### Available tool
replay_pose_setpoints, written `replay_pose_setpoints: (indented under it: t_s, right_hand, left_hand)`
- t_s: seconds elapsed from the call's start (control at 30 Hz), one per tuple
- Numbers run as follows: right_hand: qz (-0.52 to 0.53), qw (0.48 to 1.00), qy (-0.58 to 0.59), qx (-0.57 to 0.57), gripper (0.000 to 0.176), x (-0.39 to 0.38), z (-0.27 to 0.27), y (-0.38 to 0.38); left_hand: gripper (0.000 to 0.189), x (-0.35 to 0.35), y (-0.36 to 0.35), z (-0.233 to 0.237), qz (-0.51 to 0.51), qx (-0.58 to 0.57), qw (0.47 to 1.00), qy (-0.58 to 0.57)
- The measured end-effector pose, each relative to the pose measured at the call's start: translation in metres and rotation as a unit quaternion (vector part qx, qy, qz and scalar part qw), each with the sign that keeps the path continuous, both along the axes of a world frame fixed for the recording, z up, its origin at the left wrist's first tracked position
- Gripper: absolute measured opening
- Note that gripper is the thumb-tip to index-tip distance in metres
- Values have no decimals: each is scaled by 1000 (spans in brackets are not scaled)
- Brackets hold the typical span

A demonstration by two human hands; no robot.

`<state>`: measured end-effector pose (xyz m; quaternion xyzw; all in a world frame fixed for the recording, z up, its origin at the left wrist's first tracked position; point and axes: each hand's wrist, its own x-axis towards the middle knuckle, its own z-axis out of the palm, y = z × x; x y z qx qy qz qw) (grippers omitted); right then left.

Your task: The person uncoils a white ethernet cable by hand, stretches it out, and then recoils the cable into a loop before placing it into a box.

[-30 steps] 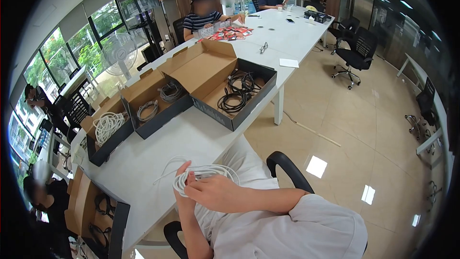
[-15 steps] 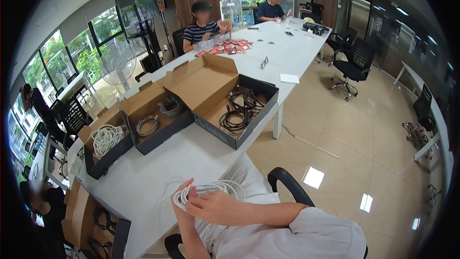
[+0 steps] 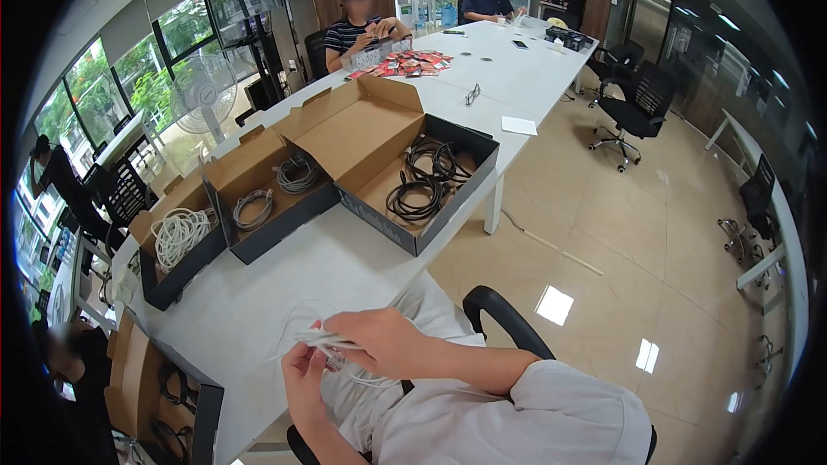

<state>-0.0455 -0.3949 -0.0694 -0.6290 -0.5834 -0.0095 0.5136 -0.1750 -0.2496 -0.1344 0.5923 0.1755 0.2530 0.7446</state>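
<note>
A coiled white cable (image 3: 320, 337) is held between my two hands above my lap, beside the near table edge. My left hand (image 3: 305, 367) grips it from below with fingers bent round it. From above, my right hand (image 3: 372, 337) closes over the same coil; its fingertips are partly hidden. Thin loose loops of the cable stick out towards the table and hang below my right hand. Nearest on the table is an open box with a bundle of white cable (image 3: 181, 239) in it.
Another open box holds grey cable coils (image 3: 297, 172), and a larger one holds black cables (image 3: 431, 179). At lower left, a further box contains black cables (image 3: 177, 387). Glasses (image 3: 473, 95), white paper (image 3: 519, 126) and red packets (image 3: 413, 62) lie farther along. Several people are around.
My right hand has turned over the top of the coil, and the coil now looks flatter and more edge-on. Both hands stay on the cable. The view has shifted slightly.
</note>
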Motion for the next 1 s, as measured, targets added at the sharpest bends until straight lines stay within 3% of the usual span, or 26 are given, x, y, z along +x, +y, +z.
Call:
replay_pose_setpoints:
  t_s: [0.17,0.27,0.47,0.6,0.67,0.77,0.87,0.97,1.0]
  right_hand:
    - [-9,999,41,-21,30,12,2,0]
    - [8,997,67,-23,28,14,3,3]
    - [96,981,163,-40,23,15,6,9]
    - [178,937,299,-38,19,17,-1,17]
    - [185,928,321,-28,18,18,-5,22]
    - [171,922,344,-36,17,19,-10,26]
    - [154,931,331,-21,17,19,-11,28]
    - [111,943,312,-38,18,16,-12,28]
    - [97,945,307,-53,19,13,-13,29]
  left_hand:
    - [43,-10,0,9,-73,-74,994,-16]
    - [46,-15,9,-6,-88,-60,994,-19]
    - [57,-19,10,-29,-24,-49,991,-125]
    - [61,-26,-1,-24,37,15,993,-111]
    - [63,-25,2,-30,16,43,992,-119]
    - [63,-16,-11,-20,108,50,986,-117]
    - [48,-14,0,-25,82,90,983,-138]
    - [27,-5,-14,-26,225,76,968,-85]
    - [20,-4,-19,-14,227,88,967,-73]
